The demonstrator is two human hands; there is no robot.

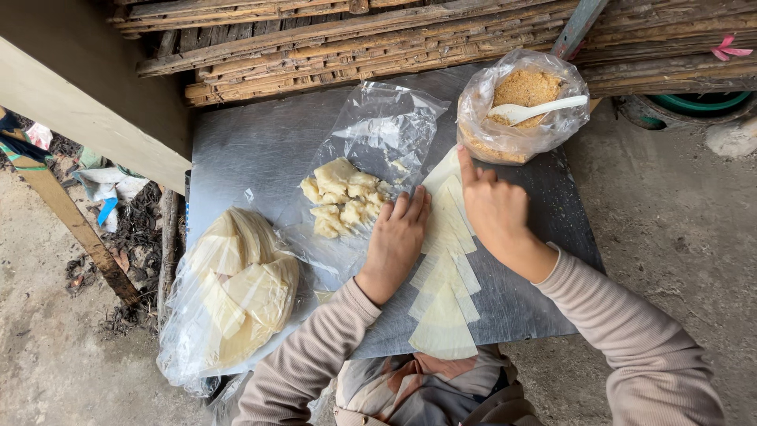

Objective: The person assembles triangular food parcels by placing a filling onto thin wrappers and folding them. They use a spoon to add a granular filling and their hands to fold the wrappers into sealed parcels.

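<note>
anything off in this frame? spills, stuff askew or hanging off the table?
Mostly tidy. The pale wrapper strips under the left hand and right hand run past the metal table's near edge. The big bag of wrappers overhangs the left corner. No spills visible.

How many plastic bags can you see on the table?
3. One bag of pale folded sheets at the left edge, one open bag of pale chunks mid-table, one bag of brown crumbs with a white spoon at top right.
</note>
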